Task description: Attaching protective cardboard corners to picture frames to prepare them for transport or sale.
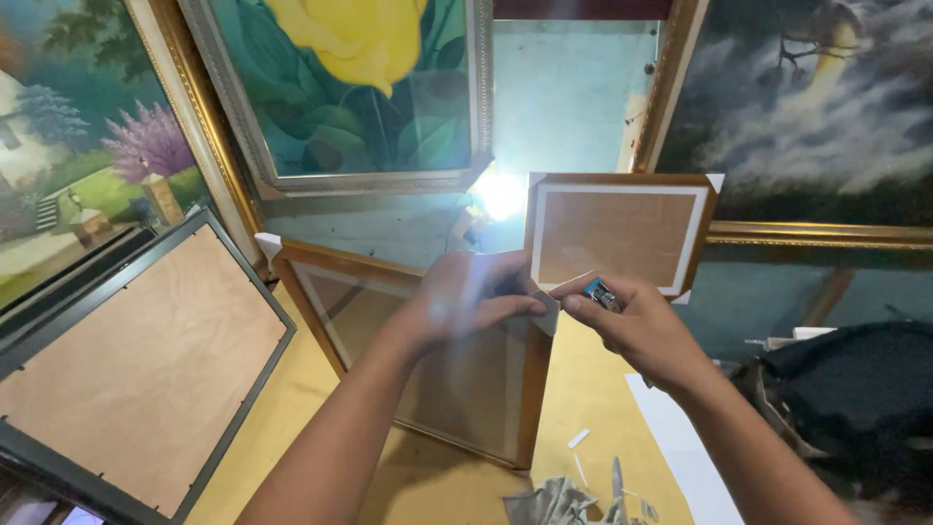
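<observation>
My left hand [466, 297] rests on the upper right corner of a brown wooden picture frame [533, 408] that stands tilted on the yellow table. Its fingers pinch a small grey-white corner protector piece [547, 313]. My right hand [632, 321] meets it from the right, fingertips touching the same piece, and also holds a small metallic blue-tipped object [603, 294] against the palm; I cannot tell what that object is. Just behind my hands leans a smaller brown frame [622, 233] with a white inner border and white corner protectors.
A large grey frame [146, 369] with a brown backing lies at the left. Gold-framed paintings [350, 87] lean against the back wall. Paper scraps and a crumpled grey cloth [554, 501] lie on the yellow table [583, 389]. Dark fabric [846, 389] is piled at the right.
</observation>
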